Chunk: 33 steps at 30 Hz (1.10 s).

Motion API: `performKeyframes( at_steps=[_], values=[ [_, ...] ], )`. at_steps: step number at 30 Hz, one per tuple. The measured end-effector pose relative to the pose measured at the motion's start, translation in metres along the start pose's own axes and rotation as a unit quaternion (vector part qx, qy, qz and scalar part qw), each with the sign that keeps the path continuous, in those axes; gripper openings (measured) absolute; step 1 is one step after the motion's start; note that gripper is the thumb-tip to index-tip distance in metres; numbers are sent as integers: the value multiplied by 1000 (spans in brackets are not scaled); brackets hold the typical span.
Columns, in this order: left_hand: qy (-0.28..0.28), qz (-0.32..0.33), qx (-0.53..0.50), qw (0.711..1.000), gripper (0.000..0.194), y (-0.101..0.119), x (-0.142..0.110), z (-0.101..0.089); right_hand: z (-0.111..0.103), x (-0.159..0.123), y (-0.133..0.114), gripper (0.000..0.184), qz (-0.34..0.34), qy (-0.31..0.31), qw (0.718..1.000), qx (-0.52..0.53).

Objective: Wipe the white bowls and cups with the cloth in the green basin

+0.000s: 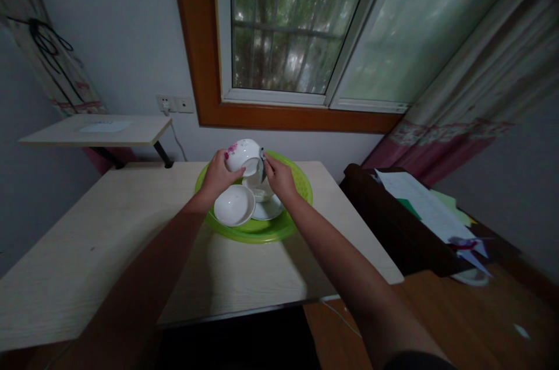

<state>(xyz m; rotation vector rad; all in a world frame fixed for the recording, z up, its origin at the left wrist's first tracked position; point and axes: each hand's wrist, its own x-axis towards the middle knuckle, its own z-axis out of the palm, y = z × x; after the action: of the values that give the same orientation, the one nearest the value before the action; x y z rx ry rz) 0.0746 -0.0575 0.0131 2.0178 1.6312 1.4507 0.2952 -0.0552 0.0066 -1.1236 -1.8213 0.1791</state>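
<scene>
My left hand (pixel 220 175) grips a white bowl (pixel 243 151) with pink flowers, its fingers and thumb around the left side. The bowl is tilted on its side above a round green plastic basket (pixel 248 236). At the bowl's right edge, my right hand (pixel 278 176) pinches a bluish-grey cloth (pixel 262 165) that touches the bowl. Below them in the basket are another white bowl (pixel 234 205), mouth up, and a white plate (pixel 268 208). Behind these is a further white dish (pixel 261 188), partly hidden by the hands and cloth.
The basket stands on a pale wooden table (pixel 131 218). A small raised shelf (pixel 96 130) with a paper on it stands at the back left. To the right is a dark brown piece of furniture (pixel 384 224) bearing papers (pixel 428 207). A window (pixel 301 20) is behind the table.
</scene>
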Motion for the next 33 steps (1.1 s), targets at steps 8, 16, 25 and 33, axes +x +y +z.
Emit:
performKeyframes(
  at_steps=[8, 16, 25, 33],
  values=[
    [-23, 46, -3, 999, 61, 2, -1, 0, 0, -3, -21, 52, -178, -80, 981, -2],
    [-25, 17, -8, 1000, 58, 4, -1, -1, 1, -5, -36, 47, -244, -92, 965, -24],
    [4, -24, -9, 1000, 62, -2, 2, 2, 9, -3, 1, 56, -6, -46, 999, 27],
    [-38, -14, -80, 996, 66, -5, -1, 4, 14, -3, 7, 70, 22, -48, 988, 144]
  ],
)
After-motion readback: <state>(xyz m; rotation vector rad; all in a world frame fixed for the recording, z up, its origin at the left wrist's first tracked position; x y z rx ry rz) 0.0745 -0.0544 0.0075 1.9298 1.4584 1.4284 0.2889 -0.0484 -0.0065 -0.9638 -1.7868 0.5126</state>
